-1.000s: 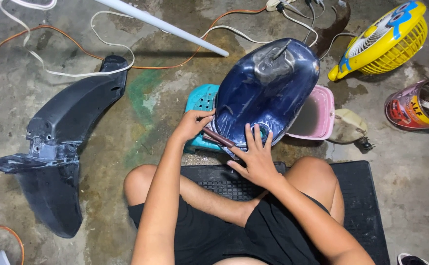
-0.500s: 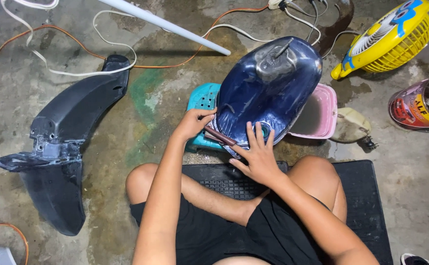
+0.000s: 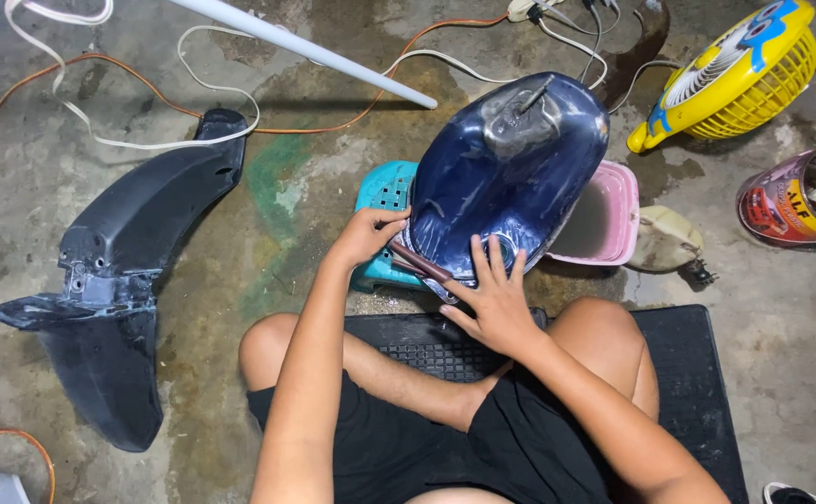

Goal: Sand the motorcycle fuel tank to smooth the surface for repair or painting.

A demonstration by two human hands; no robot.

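Our right hand (image 3: 495, 294) lies flat, fingers spread, on the blue tank's (image 3: 506, 173) near edge. Left hand (image 3: 368, 233) pinches its left rim. The tank rests on a teal stool (image 3: 382, 191); open floor (image 3: 314, 177) lies left, toward the fender (image 3: 118, 271).

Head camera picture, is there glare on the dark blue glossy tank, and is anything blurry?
Head view: soft whitish glare streaks the dark blue glossy tank; the left hand and right hand on its near edge look sharp; the wet concrete floor shines faintly; frame edges bend slightly.
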